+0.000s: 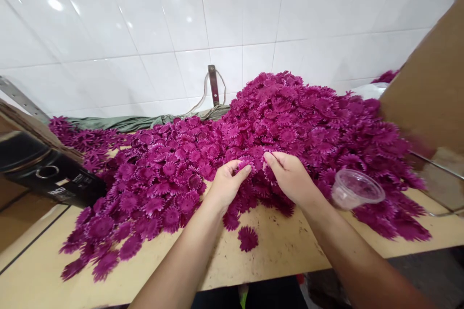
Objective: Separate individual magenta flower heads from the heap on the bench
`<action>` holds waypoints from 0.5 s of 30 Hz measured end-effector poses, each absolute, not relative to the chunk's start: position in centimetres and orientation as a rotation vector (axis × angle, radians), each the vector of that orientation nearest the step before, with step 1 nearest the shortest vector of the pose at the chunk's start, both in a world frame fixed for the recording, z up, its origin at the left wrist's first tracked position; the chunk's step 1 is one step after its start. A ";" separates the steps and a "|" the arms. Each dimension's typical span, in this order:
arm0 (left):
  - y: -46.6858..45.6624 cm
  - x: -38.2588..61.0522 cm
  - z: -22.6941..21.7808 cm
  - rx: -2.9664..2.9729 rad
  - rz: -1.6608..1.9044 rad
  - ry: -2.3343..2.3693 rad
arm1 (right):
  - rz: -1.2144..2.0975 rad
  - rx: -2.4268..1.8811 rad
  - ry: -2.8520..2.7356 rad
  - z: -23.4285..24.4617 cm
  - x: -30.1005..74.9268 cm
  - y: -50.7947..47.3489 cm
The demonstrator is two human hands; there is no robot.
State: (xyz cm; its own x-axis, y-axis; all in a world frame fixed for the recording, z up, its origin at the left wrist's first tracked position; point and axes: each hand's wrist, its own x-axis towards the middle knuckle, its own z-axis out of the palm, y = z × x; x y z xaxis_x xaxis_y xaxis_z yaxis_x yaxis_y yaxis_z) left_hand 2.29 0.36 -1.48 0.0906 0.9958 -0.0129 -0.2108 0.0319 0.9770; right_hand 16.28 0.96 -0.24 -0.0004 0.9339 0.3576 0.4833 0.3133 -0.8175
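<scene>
My left hand (pixel 229 181) pinches a magenta artificial flower head (pixel 245 164) between thumb and fingertips, in front of a large heap. To its right, a short gap away, my right hand (pixel 291 174) has thumb and forefinger pressed together. Magenta petals lie right behind those fingertips, so whatever they grip blends in. The heap of magenta flower heads (pixel 286 111) rises behind both hands and spreads far to the left. Below the hands, a single loose flower head (pixel 248 239) lies on the bare wooden tabletop (pixel 279 246).
At the right, a clear plastic cup (pixel 357 190) leans among flowers near my right forearm. A cardboard box (pixel 431 91) stands beyond it. On the left lies a black cylindrical container (pixel 54 169). Green cloth (pixel 141 122) and a metal bracket (pixel 213 86) are along the tiled wall.
</scene>
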 end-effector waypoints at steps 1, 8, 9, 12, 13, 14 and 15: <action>0.4 2.4 -1.5 1.095 1.231 1.008 | 0.620 -1.278 -1.615 -0.2 16.4 0.9; 1.4 3.4 -1.6 1.199 1.174 1.085 | 0.908 -1.185 -1.618 -0.3 16.9 0.5; 1.6 3.5 -1.5 1.199 1.176 1.100 | 0.904 -1.176 -1.637 -0.3 16.9 0.5; 2.1 3.9 -1.3 1.255 1.068 1.098 | 0.917 -1.094 -1.701 -0.5 16.8 0.7; 2.1 3.9 -1.2 1.273 1.026 1.102 | 0.926 -1.068 -1.709 -0.5 16.7 0.9; 2.1 4.0 -1.1 1.281 0.997 1.109 | 0.926 -1.056 -1.702 -0.6 16.7 1.1; 2.1 4.1 -1.0 1.278 0.988 1.117 | 0.917 -1.056 -1.679 -0.6 16.6 1.3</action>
